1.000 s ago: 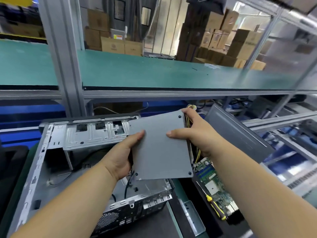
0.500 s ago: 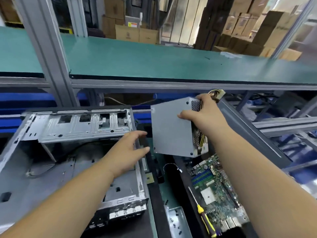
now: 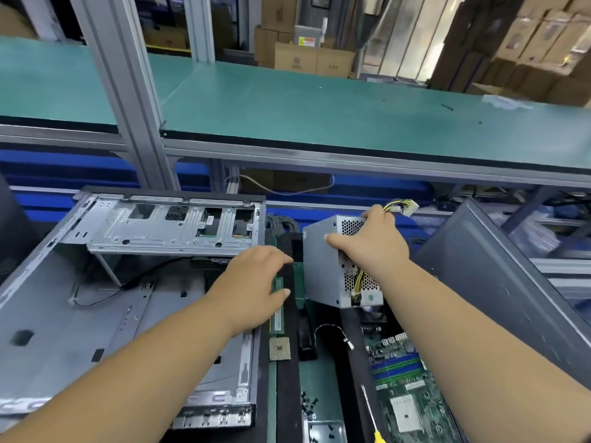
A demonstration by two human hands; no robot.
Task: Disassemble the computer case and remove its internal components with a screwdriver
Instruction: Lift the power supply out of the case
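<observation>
The open grey computer case [image 3: 96, 314] lies on its side at the left, its drive cage [image 3: 166, 225] still inside. My right hand [image 3: 367, 241] grips the grey metal power supply [image 3: 323, 266] from above, right of the case, over the bench; its yellow cables [image 3: 401, 206] stick out past my fingers. My left hand [image 3: 256, 276] hovers with relaxed fingers over the case's right edge and holds nothing. The yellow-handled screwdriver [image 3: 372, 420] lies at the bottom beside the removed green motherboard [image 3: 403, 378].
A CPU chip [image 3: 279, 348] and a memory stick [image 3: 277, 318] lie right of the case. A metal dish [image 3: 326, 431] with loose black screws sits at the bottom. The grey side panel [image 3: 499, 282] leans at the right. A green shelf [image 3: 319, 107] spans overhead.
My left hand let go of the power supply. My right hand carried it out of the case to the right and lowered it towards the bench.
</observation>
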